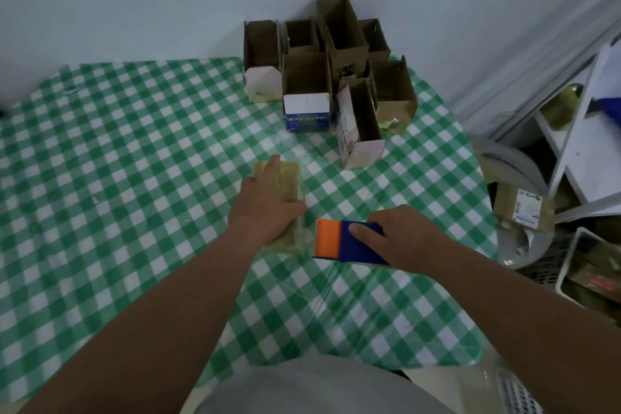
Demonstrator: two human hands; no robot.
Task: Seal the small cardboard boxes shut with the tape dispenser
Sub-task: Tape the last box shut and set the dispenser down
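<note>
Small tape-wrapped brown cardboard box [280, 202] lies mid-table on green-checked cloth [134, 178] | your left hand [265, 205] presses it, fingers straight | your right hand [400, 239] grips blue-and-orange tape dispenser [342, 239] just beside | open cartons [322, 77] behind.

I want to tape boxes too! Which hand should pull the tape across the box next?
The right hand: it already grips the tape dispenser beside the box, while the left hand holds that box down.
</note>
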